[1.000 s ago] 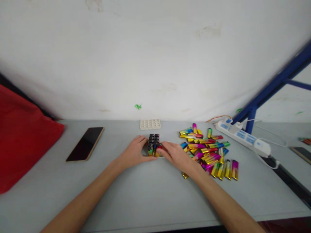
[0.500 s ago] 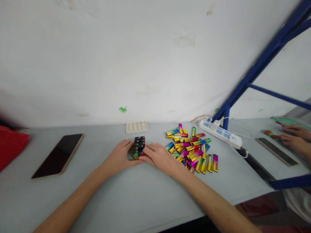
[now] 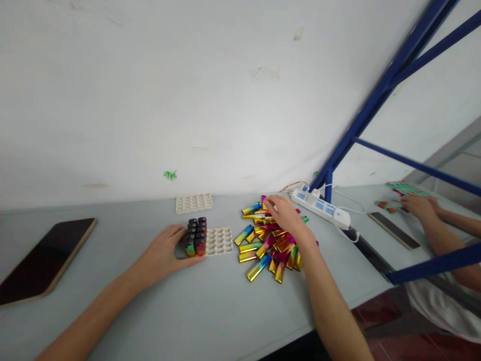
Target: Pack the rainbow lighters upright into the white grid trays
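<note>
Two rows of lighters (image 3: 195, 234), black ends up and shiny coloured bodies below, stand upright in the left part of a pale moulded tray (image 3: 220, 241). My left hand (image 3: 171, 249) is curved around their left side, thumb along the front and fingers behind, steadying them. A heap of metallic lighters (image 3: 266, 245) in gold, pink, blue and green lies loose to the right of the tray. Over the back of this heap is my right hand (image 3: 284, 214), its fingers apart and bent down at the lighters. Its underside is partly hidden.
A second pale tray (image 3: 194, 203) lies by the wall. A dark phone-like slab (image 3: 47, 258) is at left. Behind the heap runs a white power strip (image 3: 320, 206) with cables, beside a blue metal frame (image 3: 340, 150). Beyond it, another person's hands (image 3: 419, 204) work.
My right hand has left the standing lighters and moved right over the heap, uncovering the tray's cells. My left hand stays around the rows. The view has shifted to the right.
</note>
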A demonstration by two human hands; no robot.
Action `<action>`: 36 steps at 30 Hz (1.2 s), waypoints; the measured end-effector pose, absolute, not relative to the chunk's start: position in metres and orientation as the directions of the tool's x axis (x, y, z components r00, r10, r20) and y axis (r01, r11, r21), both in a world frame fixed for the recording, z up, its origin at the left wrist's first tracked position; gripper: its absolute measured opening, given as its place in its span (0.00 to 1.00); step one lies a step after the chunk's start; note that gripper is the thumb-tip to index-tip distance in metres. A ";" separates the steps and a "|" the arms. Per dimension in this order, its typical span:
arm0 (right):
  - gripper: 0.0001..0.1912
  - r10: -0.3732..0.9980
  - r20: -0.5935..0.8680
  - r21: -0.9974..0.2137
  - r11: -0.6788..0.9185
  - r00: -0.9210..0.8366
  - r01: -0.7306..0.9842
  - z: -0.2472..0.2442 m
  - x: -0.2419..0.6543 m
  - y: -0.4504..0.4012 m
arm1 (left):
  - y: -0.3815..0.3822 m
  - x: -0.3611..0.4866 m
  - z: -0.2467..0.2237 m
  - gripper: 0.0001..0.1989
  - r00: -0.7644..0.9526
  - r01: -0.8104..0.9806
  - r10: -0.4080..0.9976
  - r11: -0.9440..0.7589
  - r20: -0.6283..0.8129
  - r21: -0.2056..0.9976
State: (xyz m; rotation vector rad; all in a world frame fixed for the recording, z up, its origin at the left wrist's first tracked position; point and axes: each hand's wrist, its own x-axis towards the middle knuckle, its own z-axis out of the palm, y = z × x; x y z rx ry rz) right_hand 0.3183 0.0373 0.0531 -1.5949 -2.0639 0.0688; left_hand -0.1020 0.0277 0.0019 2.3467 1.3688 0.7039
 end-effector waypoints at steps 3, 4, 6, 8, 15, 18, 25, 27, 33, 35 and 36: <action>0.12 0.966 0.259 -0.320 0.087 -0.002 0.943 0.045 0.344 0.041 | 0.030 -0.102 -0.001 0.38 0.408 0.706 0.874 -0.485 0.263 0.516; 0.14 0.974 0.223 -0.307 0.033 0.038 0.951 0.043 0.346 0.042 | 0.031 -0.102 -0.002 0.36 0.406 0.704 0.874 -0.486 0.268 0.518; 0.17 0.983 0.170 -0.281 -0.024 0.075 0.959 0.041 0.341 0.046 | 0.032 -0.102 -0.004 0.34 0.396 0.706 0.877 -0.480 0.272 0.521; 0.20 0.987 0.135 -0.258 -0.052 0.090 0.965 0.044 0.330 0.053 | 0.032 -0.102 -0.005 0.34 0.387 0.711 0.882 -0.471 0.269 0.522; 0.19 0.973 0.042 -0.216 -0.213 0.227 0.953 0.057 0.299 0.095 | 0.032 -0.103 -0.006 0.36 0.387 0.703 0.884 -0.467 0.263 0.537; 0.16 0.966 0.043 -0.246 -0.237 0.255 0.940 0.059 0.296 0.111 | 0.031 -0.102 -0.006 0.36 0.387 0.697 0.884 -0.467 0.263 0.544; 0.14 0.969 0.218 -0.483 0.002 0.117 0.876 0.057 0.292 0.116 | 0.029 -0.099 -0.001 0.33 0.405 0.683 0.880 -0.472 0.249 0.558; 0.20 0.942 0.311 -0.651 0.112 0.129 0.751 0.056 0.288 0.109 | 0.029 -0.099 0.000 0.32 0.408 0.680 0.878 -0.476 0.251 0.558; 0.33 0.923 0.376 -0.926 0.370 0.080 0.079 0.072 0.261 0.075 | 0.027 -0.099 0.003 0.34 0.392 0.693 0.888 -0.456 0.240 0.559; 0.31 0.948 0.317 -0.948 0.317 -0.013 0.038 0.078 0.247 0.058 | 0.026 -0.098 0.005 0.34 0.388 0.698 0.892 -0.449 0.232 0.558; 0.29 0.957 0.285 -0.957 0.287 -0.048 0.036 0.079 0.239 0.049 | 0.026 -0.097 0.006 0.33 0.392 0.696 0.891 -0.450 0.230 0.559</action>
